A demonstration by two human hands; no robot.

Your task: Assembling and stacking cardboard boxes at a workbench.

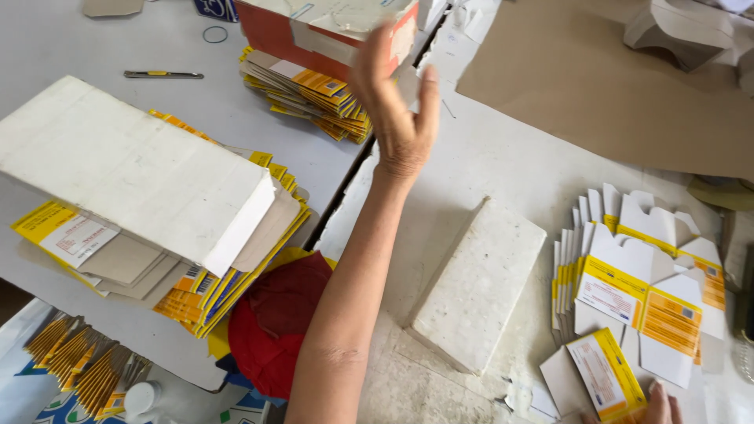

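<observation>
The left hand (397, 110) is raised with fingers spread wide, gripping nothing, just in front of the red box (314, 35). Well right of that box, the right hand (656, 407) presses a flat yellow carton (606, 375) at the frame's bottom edge; its finger spread is cut off, so I cannot tell.

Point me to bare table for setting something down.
Free: grey top between the pen and white slab; also between left hand and brown paper. Crowded: flat yellow cartons by right hand.

A single head-worn view looks steeply down, close over the white stone slab (479, 286); the far tabletop beyond it is cropped, perhaps tilted slightly leftward.
</observation>
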